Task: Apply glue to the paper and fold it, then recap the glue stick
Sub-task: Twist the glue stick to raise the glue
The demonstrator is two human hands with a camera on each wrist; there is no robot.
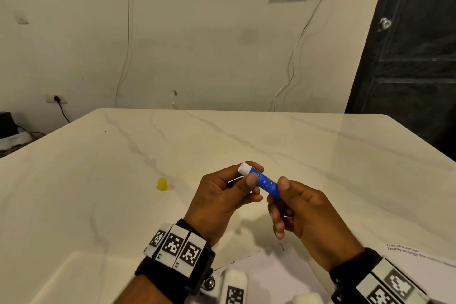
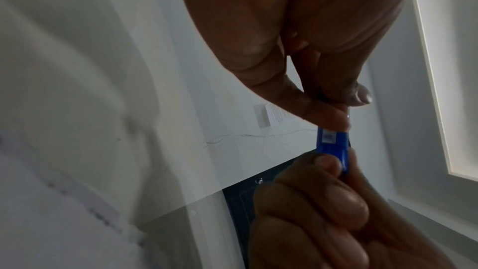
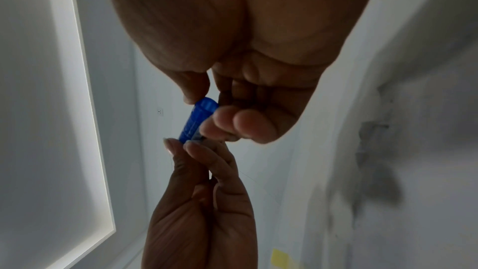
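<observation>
A blue glue stick (image 1: 266,183) (image 2: 332,142) (image 3: 198,118) is held tilted above the table between both hands, its white uncapped end (image 1: 244,168) pointing up and to the left. My left hand (image 1: 254,175) pinches the stick just below the white end with thumb and fingers. My right hand (image 1: 281,190) grips the lower blue end. The yellow cap (image 1: 162,184) stands alone on the table, well left of the hands. A white paper (image 1: 271,276) lies flat on the table below the hands, partly hidden by the wrists.
The marble table (image 1: 246,140) runs back to a wall with hanging cables. A printed sheet (image 1: 419,255) lies at the near right. White blocks with markers (image 1: 234,286) sit at the near edge. A dark door (image 1: 414,57) stands at the right.
</observation>
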